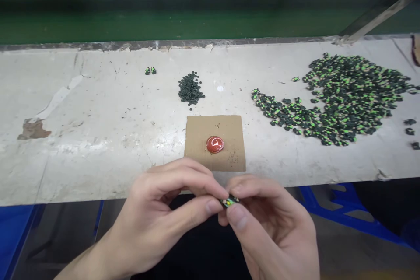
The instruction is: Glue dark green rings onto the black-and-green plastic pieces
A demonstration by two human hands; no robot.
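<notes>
My left hand (pixel 164 210) and my right hand (pixel 269 223) meet just below the near edge of the white workbench (pixel 98 140). Both pinch a small black and green part (pixel 229 201) between thumb and fingertips. Just beyond the hands lies a square of brown cardboard (pixel 229 157) with a blob of red paste (pixel 215 144) in its middle. A large heap of black and green parts (pixel 344 96) spreads over the right of the bench. A small heap of dark round pieces (pixel 190 89) sits behind the cardboard.
Two single green and black parts (pixel 150 70) stand at the back left of the bench. A few stray parts (pixel 410 131) lie at the far right. A green wall (pixel 197 8) runs behind the bench. Blue plastic (pixel 344 214) shows under the bench at right.
</notes>
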